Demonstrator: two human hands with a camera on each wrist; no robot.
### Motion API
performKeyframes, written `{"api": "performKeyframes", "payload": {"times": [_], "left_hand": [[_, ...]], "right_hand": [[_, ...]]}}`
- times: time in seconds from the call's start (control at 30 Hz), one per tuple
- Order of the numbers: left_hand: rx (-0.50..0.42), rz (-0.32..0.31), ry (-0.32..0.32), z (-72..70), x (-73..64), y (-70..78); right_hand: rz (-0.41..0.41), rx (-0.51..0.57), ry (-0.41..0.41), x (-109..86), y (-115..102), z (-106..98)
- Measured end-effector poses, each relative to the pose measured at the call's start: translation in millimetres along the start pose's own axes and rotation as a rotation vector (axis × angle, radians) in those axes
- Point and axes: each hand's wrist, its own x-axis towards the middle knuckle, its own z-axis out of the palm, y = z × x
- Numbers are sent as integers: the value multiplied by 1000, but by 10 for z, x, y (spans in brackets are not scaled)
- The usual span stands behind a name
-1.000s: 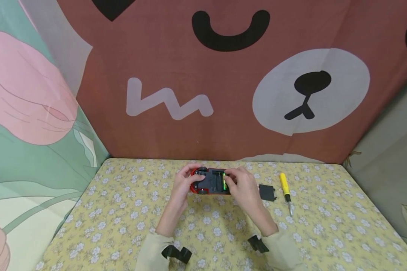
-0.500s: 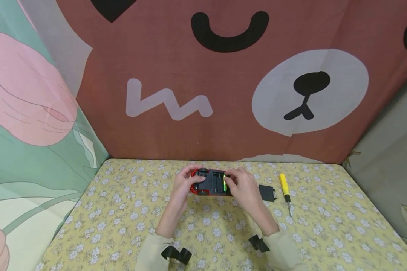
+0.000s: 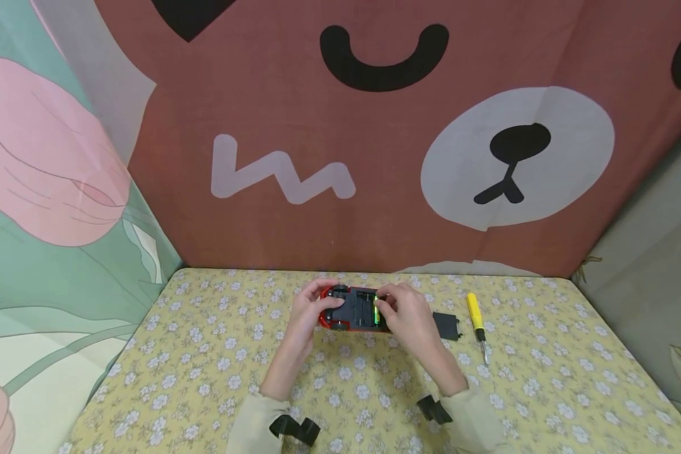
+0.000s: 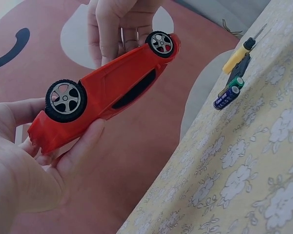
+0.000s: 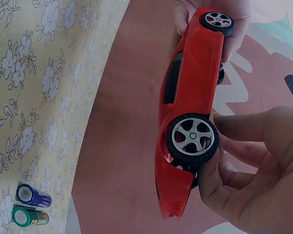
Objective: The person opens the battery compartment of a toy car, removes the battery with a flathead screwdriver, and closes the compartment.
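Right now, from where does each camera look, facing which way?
Head: on the head, forward and down at the toy car; left hand, right hand, sleeves show.
Left wrist: on that wrist, toward the car and backdrop; both hands show.
Right wrist: on that wrist, likewise; both hands show.
Wrist views share a blue battery and a green battery.

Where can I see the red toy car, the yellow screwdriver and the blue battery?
Red toy car (image 4: pixel 105 92): left wrist view, on its red side.
Yellow screwdriver (image 3: pixel 476 318): head view, on its handle.
Blue battery (image 5: pixel 39 197): right wrist view, on its side.
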Motion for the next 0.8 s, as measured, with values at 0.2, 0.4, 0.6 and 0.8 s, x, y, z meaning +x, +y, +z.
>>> {"api": "performKeyframes", "payload": {"times": [0.2, 0.4, 0.6, 0.8], "left_hand": [[1, 5, -5, -3, -7, -1], [3, 7, -9, 4, -8, -4], [11, 15, -13, 6, -4, -23], [4, 11, -5, 9, -5, -26]], "right_hand": [[-13, 0, 2, -3, 13, -3], [-23, 16, -4, -12, 32, -18], [8, 82, -7, -17, 45, -40], [5, 118, 18, -18, 45, -43]]}}
